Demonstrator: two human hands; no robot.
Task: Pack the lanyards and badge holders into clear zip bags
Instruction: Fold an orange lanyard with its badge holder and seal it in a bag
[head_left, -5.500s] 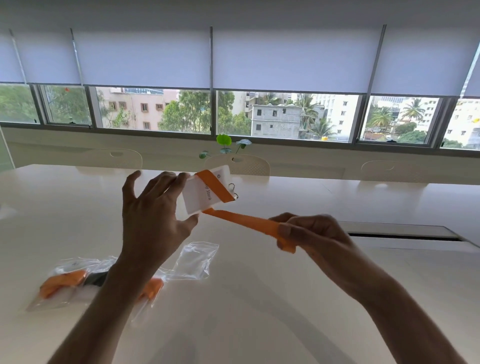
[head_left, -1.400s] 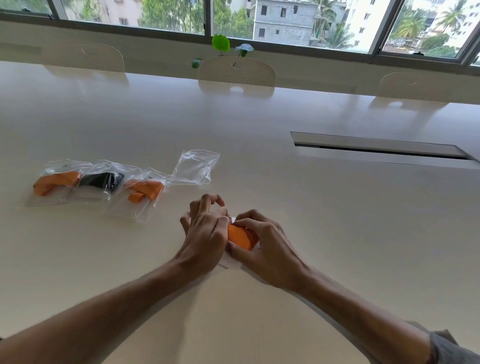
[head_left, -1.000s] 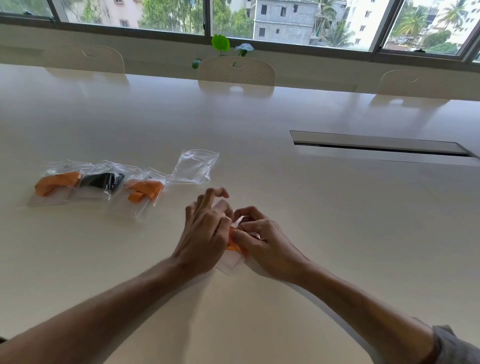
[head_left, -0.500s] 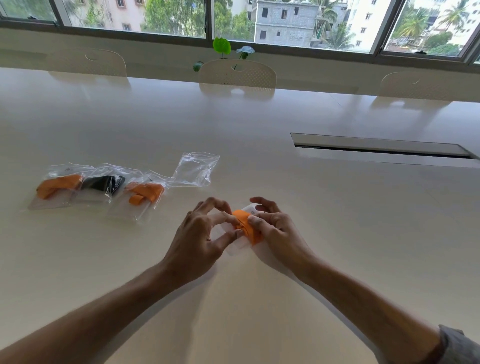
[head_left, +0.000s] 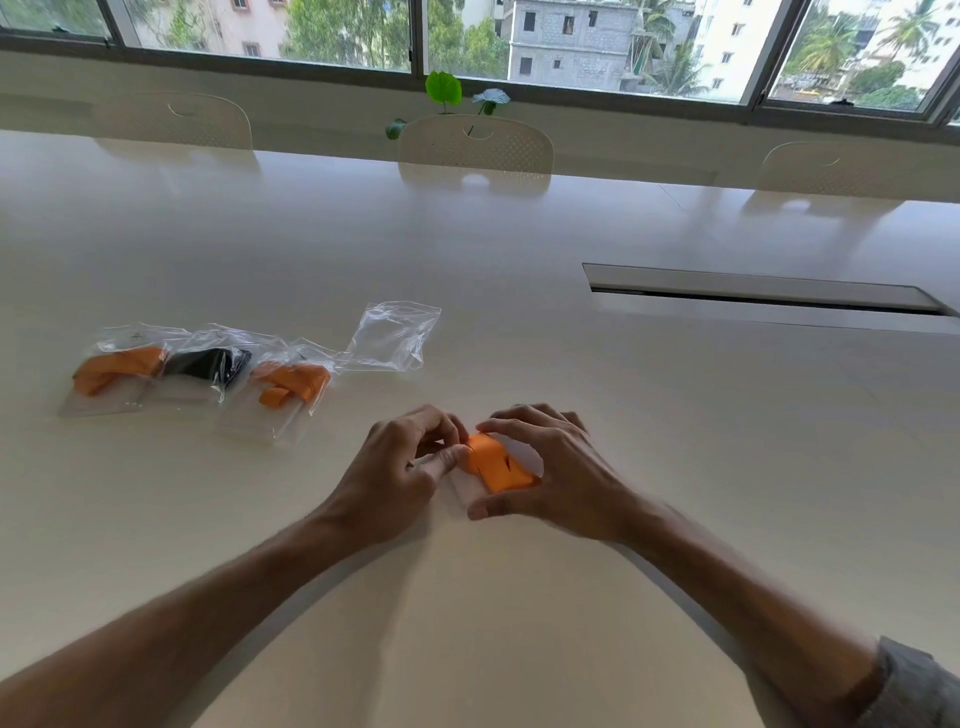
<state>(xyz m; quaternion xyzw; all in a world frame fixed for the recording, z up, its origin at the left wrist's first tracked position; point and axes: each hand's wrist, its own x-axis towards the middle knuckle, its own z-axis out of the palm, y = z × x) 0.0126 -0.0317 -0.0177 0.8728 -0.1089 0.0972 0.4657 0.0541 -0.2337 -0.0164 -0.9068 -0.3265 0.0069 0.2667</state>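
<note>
So both hands are down on the white table (head_left: 519, 649), toward the near edge around the middle. Between them is an orange lanyard (head_left: 498, 465) folded into a tight little wad, sitting on top of a pale badge holder (head_left: 524, 451) that only peeks out around it. The right hand (head_left: 561, 478) is cupped over the bundle, fingers arched across the top and the thumb tucked against the near side, so it's closed around the wad. The left hand (head_left: 400, 473) is curled in with its thumb pressing against the left end of the lanyard; the other fingers are bent, but I can't tell whether they're pinching anything.

Off toward the left edge there's a row of three filled zip bags, overlapping each other: one with an orange lanyard (head_left: 117, 371), one with a black lanyard (head_left: 208, 366), and another orange one (head_left: 291, 387). Just right of those, touching the last one, lies an empty clear bag (head_left: 395, 335), flat on the table.

Along the far edge there are white chairs (head_left: 475, 148) pushed in, and a long cable slot (head_left: 763, 291) sits toward the right edge.
</note>
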